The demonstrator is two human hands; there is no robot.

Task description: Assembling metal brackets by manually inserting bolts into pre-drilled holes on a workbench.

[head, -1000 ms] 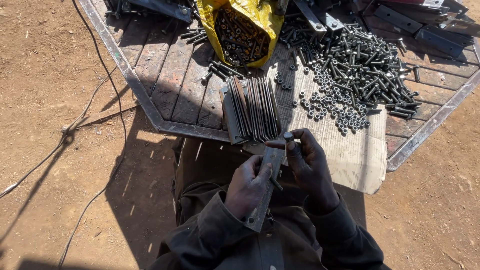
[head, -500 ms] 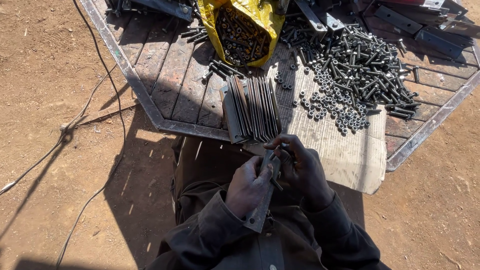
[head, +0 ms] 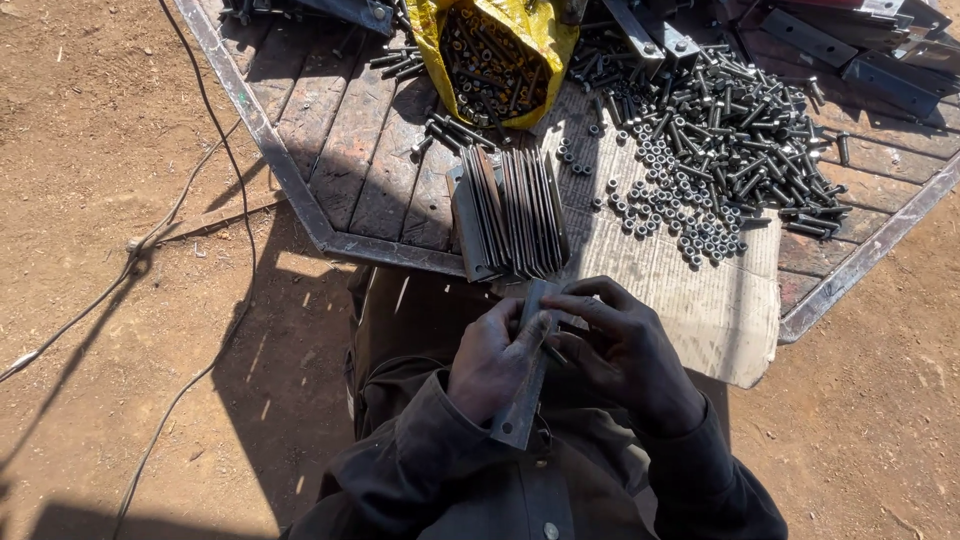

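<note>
Bracket (head: pixel 524 385) clamped upright in left hand (head: pixel 495 362), right hand (head: pixel 620 350) pinching at its top edge, held close over lap within reach of stacked brackets (head: pixel 510 212) and bolts (head: pixel 730 150) on bench (head: pixel 330 150).

- There is one view only, from a camera worn on the person's head; no second view shares the scene.
- It looks steeply down and forward over the lap, close to the left hand (head: pixel 495 362) and right hand (head: pixel 622 350) at lower centre.
- Farther off, the wooden pallet (head: pixel 340 120) fills the top of the frame.
- Bare dirt ground (head: pixel 90 330) shows at both sides.
</note>
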